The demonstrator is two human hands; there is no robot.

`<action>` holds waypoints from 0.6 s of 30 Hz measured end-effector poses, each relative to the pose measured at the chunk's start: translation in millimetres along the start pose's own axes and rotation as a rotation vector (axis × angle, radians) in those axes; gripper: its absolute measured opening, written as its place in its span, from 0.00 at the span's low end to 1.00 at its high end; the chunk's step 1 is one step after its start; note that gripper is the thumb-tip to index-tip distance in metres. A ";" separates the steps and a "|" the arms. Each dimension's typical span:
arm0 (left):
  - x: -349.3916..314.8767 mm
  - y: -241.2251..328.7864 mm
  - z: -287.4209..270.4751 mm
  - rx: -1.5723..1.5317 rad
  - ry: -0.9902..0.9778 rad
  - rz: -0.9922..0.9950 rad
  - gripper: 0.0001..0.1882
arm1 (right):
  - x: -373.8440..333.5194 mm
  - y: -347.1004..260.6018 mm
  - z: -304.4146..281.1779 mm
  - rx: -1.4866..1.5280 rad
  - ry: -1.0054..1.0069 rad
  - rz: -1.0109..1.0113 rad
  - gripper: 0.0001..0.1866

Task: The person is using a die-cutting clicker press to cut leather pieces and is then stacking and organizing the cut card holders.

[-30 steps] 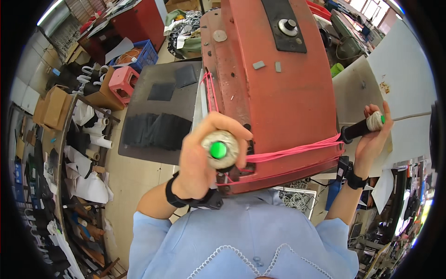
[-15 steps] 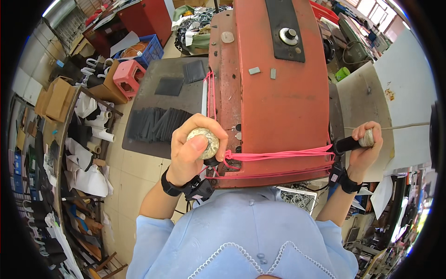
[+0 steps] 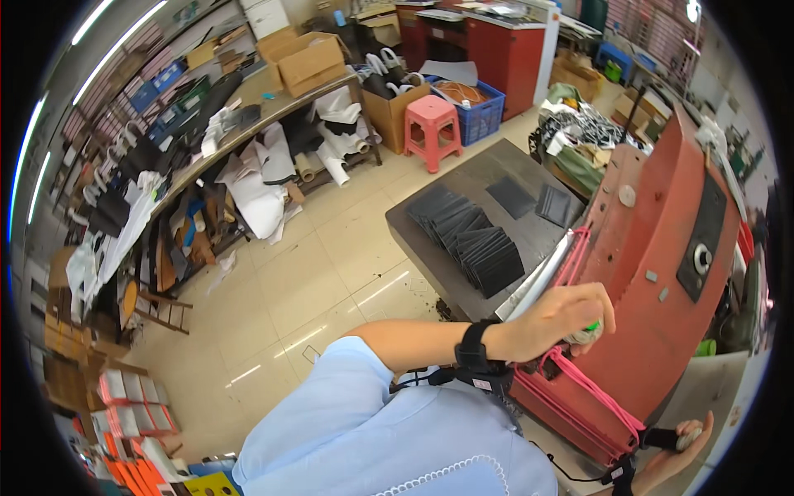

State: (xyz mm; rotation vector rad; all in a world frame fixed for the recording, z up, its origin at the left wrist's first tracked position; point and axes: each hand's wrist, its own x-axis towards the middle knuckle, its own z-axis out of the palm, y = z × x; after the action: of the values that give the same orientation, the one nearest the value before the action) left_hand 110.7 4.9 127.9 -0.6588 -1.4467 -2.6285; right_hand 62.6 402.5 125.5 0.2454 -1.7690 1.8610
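Note:
My left hand point(image 3: 550, 318) is curled over a tape-wrapped handle knob point(image 3: 585, 334), a bit of green showing on it, at the near left corner of a large red machine point(image 3: 637, 273). At the machine's near right corner, my right hand point(image 3: 696, 436) grips a black handle point(image 3: 660, 438) with a wrapped end; one finger points up. Pink cord point(image 3: 595, 388) stretches between the two handles across the machine's front. Beside the machine, a dark side table point(image 3: 422, 244) bears a fanned row of flat black pieces point(image 3: 467, 236). Two more black pieces point(image 3: 529, 201) lie apart behind them.
A pink stool point(image 3: 432, 132) and a blue crate point(image 3: 480, 112) stand beyond the table. To the left runs a long workbench point(image 3: 273, 103) with rolls and white sheets beneath it. Tiled floor point(image 3: 331, 264) lies between bench and machine. Stacked boxes point(image 3: 136, 405) sit at lower left.
My view has swung to the left, so the machine now appears tilted at the right. Both hands remain at their handles; my right index finger has straightened.

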 end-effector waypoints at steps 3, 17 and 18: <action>3.3 -8.3 15.1 0.012 0.010 0.007 0.18 | 11.7 -10.8 22.0 -0.021 0.061 -0.053 0.19; 47.5 -66.2 79.8 0.531 -0.618 0.262 0.53 | 24.6 -23.7 -9.8 -0.278 0.051 -0.077 0.36; 46.7 -68.6 74.8 0.564 -0.617 0.254 0.48 | 20.3 -24.0 -0.2 -0.154 -0.056 0.002 0.42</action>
State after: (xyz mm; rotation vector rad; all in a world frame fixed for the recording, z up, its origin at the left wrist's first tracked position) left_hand 75.4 110.8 127.2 -1.5129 -1.9554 -1.7549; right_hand 57.9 407.5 156.1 0.2394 -1.9399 1.7243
